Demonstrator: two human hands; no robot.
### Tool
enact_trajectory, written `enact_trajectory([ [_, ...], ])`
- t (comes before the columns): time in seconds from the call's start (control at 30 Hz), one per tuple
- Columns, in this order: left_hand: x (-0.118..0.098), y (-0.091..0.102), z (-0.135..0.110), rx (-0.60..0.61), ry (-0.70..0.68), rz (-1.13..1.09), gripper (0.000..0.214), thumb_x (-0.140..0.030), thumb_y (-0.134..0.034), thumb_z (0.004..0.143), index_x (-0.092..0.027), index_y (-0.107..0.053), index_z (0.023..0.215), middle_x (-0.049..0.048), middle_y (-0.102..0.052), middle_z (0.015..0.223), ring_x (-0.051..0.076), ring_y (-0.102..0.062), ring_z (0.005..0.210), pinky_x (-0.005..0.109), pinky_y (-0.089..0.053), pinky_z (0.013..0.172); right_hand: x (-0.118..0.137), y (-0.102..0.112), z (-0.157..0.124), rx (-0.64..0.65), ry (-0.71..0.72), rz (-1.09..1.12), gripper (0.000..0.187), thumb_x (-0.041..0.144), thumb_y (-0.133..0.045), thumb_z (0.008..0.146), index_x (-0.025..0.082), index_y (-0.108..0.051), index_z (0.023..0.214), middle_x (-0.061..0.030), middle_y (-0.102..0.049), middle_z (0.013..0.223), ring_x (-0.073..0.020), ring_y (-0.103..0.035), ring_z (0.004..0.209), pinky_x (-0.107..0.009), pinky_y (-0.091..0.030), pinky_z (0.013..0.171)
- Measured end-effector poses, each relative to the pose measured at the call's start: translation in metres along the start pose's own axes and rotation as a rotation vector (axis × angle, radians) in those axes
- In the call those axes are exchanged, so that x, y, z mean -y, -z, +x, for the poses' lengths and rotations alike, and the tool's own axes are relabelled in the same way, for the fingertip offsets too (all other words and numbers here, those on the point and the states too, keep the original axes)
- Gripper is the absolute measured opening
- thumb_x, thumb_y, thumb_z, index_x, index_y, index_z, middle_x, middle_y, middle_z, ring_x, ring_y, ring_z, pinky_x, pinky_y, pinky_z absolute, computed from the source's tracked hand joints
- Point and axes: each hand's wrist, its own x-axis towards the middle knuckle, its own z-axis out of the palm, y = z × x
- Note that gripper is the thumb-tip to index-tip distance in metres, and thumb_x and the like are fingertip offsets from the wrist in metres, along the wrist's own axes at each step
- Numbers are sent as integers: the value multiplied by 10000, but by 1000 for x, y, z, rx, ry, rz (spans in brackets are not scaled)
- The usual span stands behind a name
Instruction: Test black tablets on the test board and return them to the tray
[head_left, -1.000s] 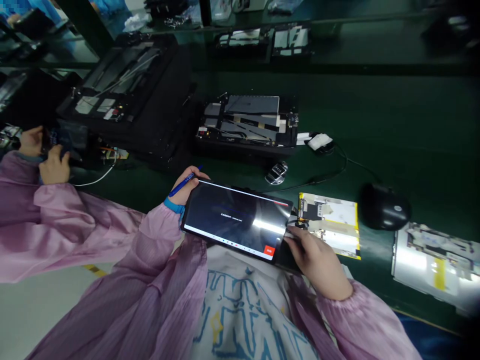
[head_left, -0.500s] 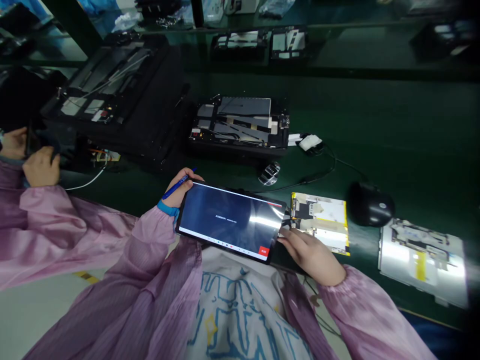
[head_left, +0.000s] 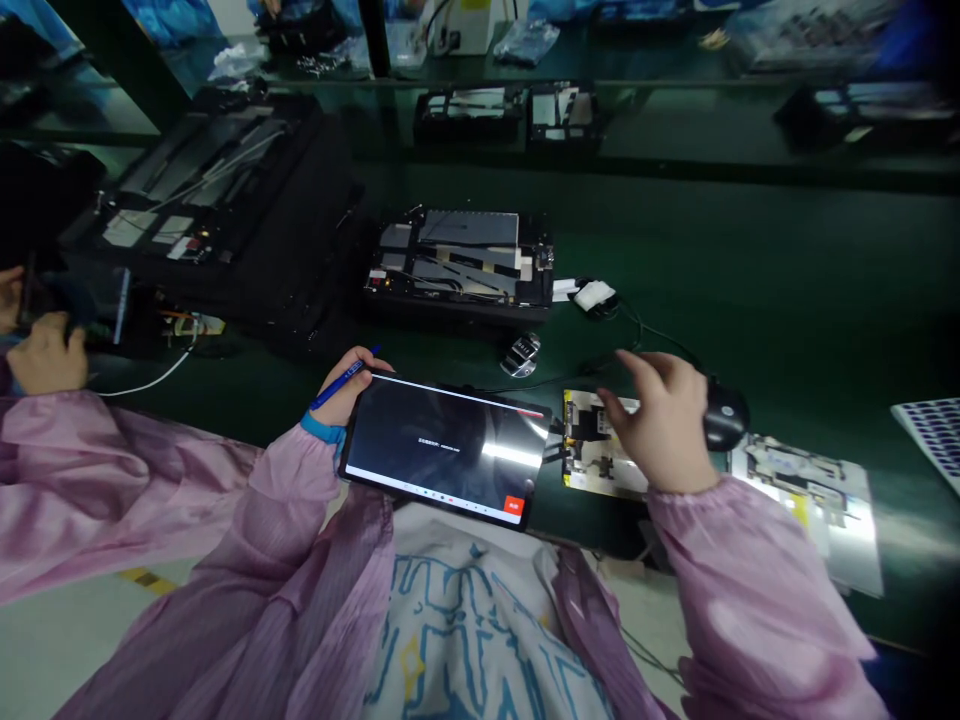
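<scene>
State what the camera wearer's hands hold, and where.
Left hand: the tablet by its upper left corner, a blue pen by its barrel. Right hand: nothing visible.

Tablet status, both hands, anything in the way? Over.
Left hand gripping lit tablet, blue pen in same hand. Right hand open, apart from tablet. In view, it partly hides yellow-edged board and black mouse.

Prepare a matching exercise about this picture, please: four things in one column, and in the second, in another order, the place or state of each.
1. Tablet
2. Pen
3. Blue band
4. Right hand

A. Around the wrist
B. Thumb and fingers spread apart
C. Across the left hand
D. Showing a red patch near one corner

Pairs: 1-D, 2-C, 3-A, 4-B
</scene>
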Motion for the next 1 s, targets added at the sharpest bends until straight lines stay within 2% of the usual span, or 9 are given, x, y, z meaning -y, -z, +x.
enact_trajectory([
  [0.1, 0, 1, 0, 5, -10, 10, 464, -470, -795, 649, -164, -508, 849, 68, -698, 868, 146, -647, 667, 210, -473, 552, 16, -18, 23, 153, 207, 13, 253, 250, -510, 889, 188, -690, 1054, -135, -588, 1028, -285, -494, 940, -433, -429, 778],
  [0.23, 1, 3, 0, 2, -23, 20, 450, -463, -788, 661, -165, -513, 855, 74, -697, 872, 155, -650, 684, 222, -481, 570, 27, -27, 41, 283, 330, 42, 282, 230, -465, 906, 162, -717, 800, -120, -570, 858, -233, -457, 787, -380, -420, 695],
  [0.33, 1, 3, 0, 8, -20, 21, 443, -463, -784, 666, -166, -516, 857, 70, -693, 862, 159, -652, 699, 228, -487, 586, 20, -23, 45, 282, 325, 108, 284, 214, -422, 921, 147, -692, 859, -111, -550, 854, -223, -494, 799, -368, -454, 739],
  [0.43, -1, 1, 1, 8, -11, 18, 468, -475, -799, 639, -165, -514, 843, 64, -696, 844, 158, -651, 687, 226, -484, 580, 15, -24, 41, 315, 325, 148, 228, 227, -460, 907, 139, -661, 970, -115, -552, 932, -228, -532, 857, -360, -480, 780],
  [0.63, -3, 1, 1, -1, -6, 17, 449, -462, -795, 651, -165, -516, 841, 59, -693, 837, 150, -645, 658, 221, -478, 557, 22, -36, 37, 344, 284, 97, 258, 216, -377, 934, 123, -615, 899, -149, -571, 950, -230, -556, 802, -349, -477, 724],
  [0.77, -2, 3, 0, 2, 4, 22, 444, -460, -787, 663, -167, -508, 849, 59, -691, 845, 147, -637, 640, 223, -471, 544, 14, -19, 37, 227, 154, 224, 210, 258, -403, 927, 140, -544, 1028, -113, -605, 890, -215, -589, 748, -326, -476, 668],
  [0.87, -2, 3, 0, 1, 8, 21, 449, -457, -794, 653, -168, -509, 844, 57, -692, 842, 145, -632, 638, 223, -467, 544, 11, 7, 34, 183, 43, 347, 371, 397, -534, 880, 161, -504, 1164, -67, -624, 850, -191, -599, 684, -300, -474, 622],
  [0.9, -2, 3, 0, 0, 11, 20, 447, -456, -795, 652, -169, -511, 844, 56, -692, 842, 146, -632, 640, 224, -468, 545, 13, 17, 32, 173, 23, 358, 363, 427, -539, 876, 172, -535, 1134, -61, -632, 832, -187, -600, 669, -300, -473, 620],
  [1.0, -3, 1, 1, -3, 9, 17, 439, -457, -789, 661, -170, -514, 848, 53, -690, 839, 148, -635, 650, 226, -474, 552, 23, 46, 25, 104, -27, 370, 284, 447, -486, 905, 201, -623, 870, -70, -664, 791, -193, -623, 687, -304, -481, 640],
])
